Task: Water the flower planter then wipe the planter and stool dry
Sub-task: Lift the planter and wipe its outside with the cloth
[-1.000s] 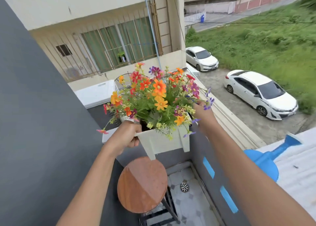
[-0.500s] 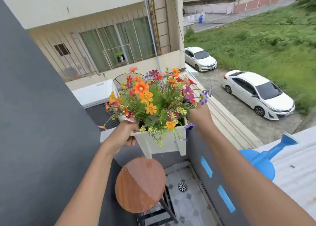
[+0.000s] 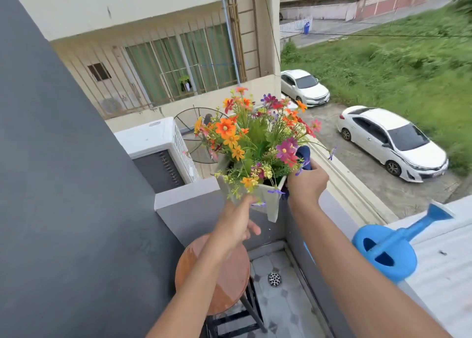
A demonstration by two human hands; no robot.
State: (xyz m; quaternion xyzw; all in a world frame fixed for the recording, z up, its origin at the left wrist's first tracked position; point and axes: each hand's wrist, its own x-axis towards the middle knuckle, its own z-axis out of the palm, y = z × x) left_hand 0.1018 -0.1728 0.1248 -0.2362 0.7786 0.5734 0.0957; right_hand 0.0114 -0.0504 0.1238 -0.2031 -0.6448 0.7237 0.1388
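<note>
A white planter (image 3: 270,197) full of orange, red and purple flowers (image 3: 255,143) is held tilted in the air above the balcony wall. My left hand (image 3: 236,222) grips its near lower corner from below. At the planter's right side, my right hand (image 3: 307,184) is closed on a dark blue cloth (image 3: 304,155) and presses it against the planter. Below my left forearm stands the round wooden stool (image 3: 229,273), partly hidden by that arm. A wet patch darkens part of its seat.
A blue watering can (image 3: 385,253) lies on the corrugated roof (image 3: 444,273) to the right. The grey balcony wall (image 3: 194,197) runs under the planter. A dark wall (image 3: 63,184) fills the left. The tiled floor has a drain (image 3: 274,279). White cars are parked far below.
The planter has turned and tilted, shifting right. My left hand moved from its left rim to the near lower corner. The blue cloth now shows in my right hand.
</note>
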